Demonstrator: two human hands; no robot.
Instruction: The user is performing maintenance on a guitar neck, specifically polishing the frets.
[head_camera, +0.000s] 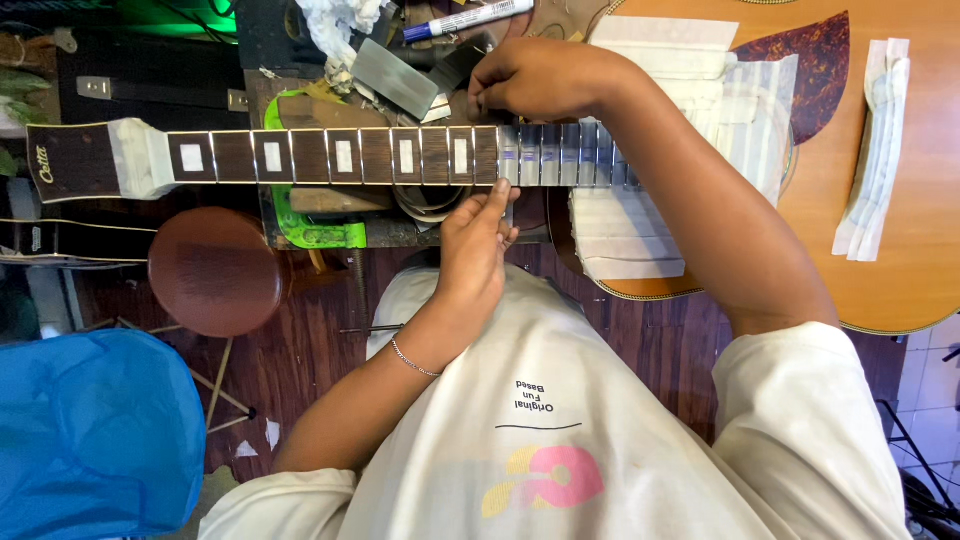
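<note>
An acoustic guitar (880, 180) is laid flat across the worktop (300, 110), its fretboard (340, 156) turned upward. A strip of tape (508, 160) is pinched at the near edge by the left hand (478, 240) and at the far edge by the right hand (545, 80), apparently to keep it taut across the frets. The body is shielded by paper sheets (625, 235).

— What's lying beyond the neck on your bench?
— You've a blue-capped marker (466, 19), a flat grey metal block (392, 77) and a crumpled white rag (338, 20) up there.
— And lower down?
— You'll see a round brown stool (215, 270) at your left, a blue plastic bag (95, 430) below it, and a green clamp (315, 232) under the bench edge.
</note>
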